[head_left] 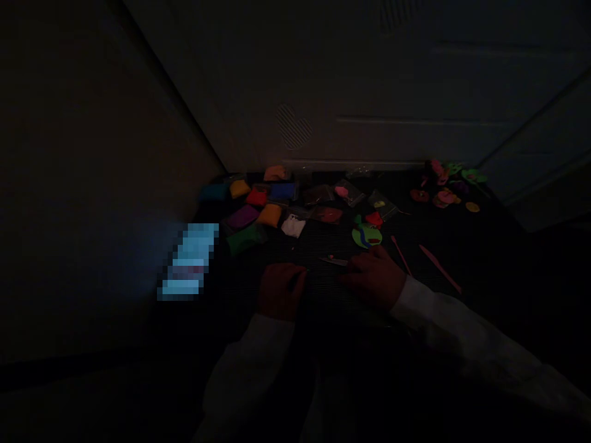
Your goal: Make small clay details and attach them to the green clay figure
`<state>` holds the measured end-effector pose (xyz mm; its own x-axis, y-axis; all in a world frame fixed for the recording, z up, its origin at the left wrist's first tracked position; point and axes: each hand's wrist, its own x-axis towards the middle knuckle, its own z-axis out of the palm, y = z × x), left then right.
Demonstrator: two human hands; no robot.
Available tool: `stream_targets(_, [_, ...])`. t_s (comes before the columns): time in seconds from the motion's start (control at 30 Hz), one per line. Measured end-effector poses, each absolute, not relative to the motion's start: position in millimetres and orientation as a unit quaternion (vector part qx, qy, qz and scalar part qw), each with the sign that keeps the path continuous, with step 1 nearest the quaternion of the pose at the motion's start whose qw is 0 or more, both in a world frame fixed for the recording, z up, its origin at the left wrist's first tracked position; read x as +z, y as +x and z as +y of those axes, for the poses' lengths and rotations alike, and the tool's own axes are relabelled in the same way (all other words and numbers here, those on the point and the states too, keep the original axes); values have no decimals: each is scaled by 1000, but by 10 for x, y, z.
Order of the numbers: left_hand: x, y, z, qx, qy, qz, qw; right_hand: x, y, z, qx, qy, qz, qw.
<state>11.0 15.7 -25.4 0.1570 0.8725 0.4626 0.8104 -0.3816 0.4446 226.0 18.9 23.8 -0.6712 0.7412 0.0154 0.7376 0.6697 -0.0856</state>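
Observation:
In dim light, my left hand point(281, 289) is closed in a pinch low over the dark table. A tiny pale speck shows at its fingertips, too small to name. Opposite it, my right hand point(376, 277) grips a thin pointed blade point(334, 261) that points left, toward my left hand. The blade's handle is hidden in the fingers, so its kind is unclear. A small reddish bit appears on or just behind the blade. Just beyond my right hand lies a round green clay piece point(361, 240) with blue and red parts.
Several bags of coloured clay, including a green one point(244, 239) and a white one point(293, 225), lie along the back. Right of my right hand are a pink stick point(401, 255) and a pink plastic knife point(440, 269). Colourful clay figures point(446, 197) sit back right; a lit screen point(189, 261) glows left.

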Motion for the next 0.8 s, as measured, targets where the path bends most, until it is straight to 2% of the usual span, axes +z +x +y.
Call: stream_targets(0.8, [-251,114,170,339,760,553,46,119,2399,93,90,-436,-892,84])
